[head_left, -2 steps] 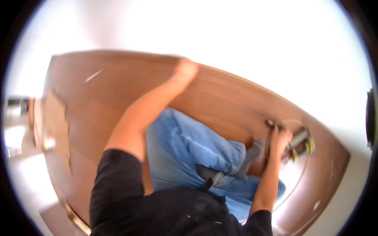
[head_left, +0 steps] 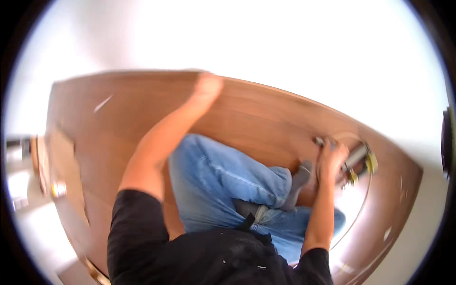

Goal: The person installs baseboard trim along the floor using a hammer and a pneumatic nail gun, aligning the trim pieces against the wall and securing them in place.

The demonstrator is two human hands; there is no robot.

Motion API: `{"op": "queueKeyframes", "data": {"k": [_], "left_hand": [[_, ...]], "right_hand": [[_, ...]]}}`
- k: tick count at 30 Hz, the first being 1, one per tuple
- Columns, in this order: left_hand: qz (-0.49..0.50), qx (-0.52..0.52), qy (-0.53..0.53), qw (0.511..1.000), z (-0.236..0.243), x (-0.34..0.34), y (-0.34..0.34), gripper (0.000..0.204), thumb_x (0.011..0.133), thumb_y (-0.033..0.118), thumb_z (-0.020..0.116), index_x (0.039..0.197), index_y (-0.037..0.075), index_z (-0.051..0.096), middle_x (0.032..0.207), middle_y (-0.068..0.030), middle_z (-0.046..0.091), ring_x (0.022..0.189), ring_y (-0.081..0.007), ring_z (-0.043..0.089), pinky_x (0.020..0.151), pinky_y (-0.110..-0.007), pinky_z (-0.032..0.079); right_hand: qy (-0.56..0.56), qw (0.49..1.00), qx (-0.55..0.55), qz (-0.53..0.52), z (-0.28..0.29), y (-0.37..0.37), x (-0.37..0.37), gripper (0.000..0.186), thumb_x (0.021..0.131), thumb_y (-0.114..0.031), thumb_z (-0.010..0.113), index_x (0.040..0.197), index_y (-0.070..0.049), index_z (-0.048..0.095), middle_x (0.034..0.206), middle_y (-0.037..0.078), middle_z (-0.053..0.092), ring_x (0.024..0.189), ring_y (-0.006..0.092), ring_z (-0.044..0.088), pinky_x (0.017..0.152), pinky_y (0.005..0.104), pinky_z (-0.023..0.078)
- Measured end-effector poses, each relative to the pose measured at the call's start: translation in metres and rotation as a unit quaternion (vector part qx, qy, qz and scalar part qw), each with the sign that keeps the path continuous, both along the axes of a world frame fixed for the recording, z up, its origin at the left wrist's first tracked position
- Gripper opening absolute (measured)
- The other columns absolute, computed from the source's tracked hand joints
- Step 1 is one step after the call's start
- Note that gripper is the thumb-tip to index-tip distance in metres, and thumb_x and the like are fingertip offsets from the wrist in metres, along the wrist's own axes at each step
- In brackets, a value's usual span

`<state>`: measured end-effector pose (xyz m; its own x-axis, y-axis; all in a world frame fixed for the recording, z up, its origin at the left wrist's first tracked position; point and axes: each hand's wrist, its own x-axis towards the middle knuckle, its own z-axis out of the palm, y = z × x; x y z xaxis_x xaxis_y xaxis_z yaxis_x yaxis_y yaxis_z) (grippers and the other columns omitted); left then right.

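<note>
My left hand [head_left: 208, 85] is at the far edge of the brown wooden surface [head_left: 251, 104], where it meets a white wall; its fingers are blurred. At the right, my right hand [head_left: 335, 156] grips a silver-and-black tool [head_left: 359, 157] with yellow-green parts, apparently an air nailer, lying low over the wood beside my sock-covered foot [head_left: 299, 183]. A thin pale hose [head_left: 362, 211] trails from the tool toward the lower right.
My bent legs [head_left: 223, 175] in jeans rest on the wood. At the left lies a piece of cardboard [head_left: 66, 166], with blurred items and timber [head_left: 40, 166] beyond it. The white wall [head_left: 285, 42] runs along the far side.
The whole view has shifted slightly, so the far edge and my left hand appear a little further left. My right hand remains on the tool.
</note>
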<state>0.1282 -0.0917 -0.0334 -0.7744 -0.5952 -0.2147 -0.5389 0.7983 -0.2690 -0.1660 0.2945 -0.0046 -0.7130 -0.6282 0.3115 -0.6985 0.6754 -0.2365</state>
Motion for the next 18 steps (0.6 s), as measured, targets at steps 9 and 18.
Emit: {"op": "queueKeyframes", "data": {"k": [9, 18], "left_hand": [[0.011, -0.033, 0.144, 0.989, -0.001, 0.057, 0.006, 0.051, 0.094, 0.013, 0.069, 0.140, 0.002, 0.053, 0.140, -0.0190, 0.054, 0.130, -0.0366, 0.053, 0.107, -0.048, 0.045], [0.005, -0.022, 0.154, 0.988, 0.011, 0.066, -0.003, 0.045, 0.092, 0.013, 0.072, 0.133, 0.003, 0.056, 0.123, -0.0174, 0.057, 0.116, -0.0385, 0.055, 0.098, -0.046, 0.049]], "right_hand": [[-0.385, 0.827, -0.323, -0.251, -0.091, -0.138, -0.038, 0.046, 0.103, -0.045, 0.057, 0.116, 0.000, 0.057, 0.111, 0.027, 0.067, 0.105, 0.0439, 0.064, 0.095, 0.0506, 0.049], [-0.372, 0.887, -0.224, -0.159, -0.070, -0.142, -0.013, 0.044, 0.105, -0.045, 0.054, 0.101, -0.003, 0.066, 0.106, 0.021, 0.066, 0.100, 0.0439, 0.063, 0.089, 0.0518, 0.050]]}}
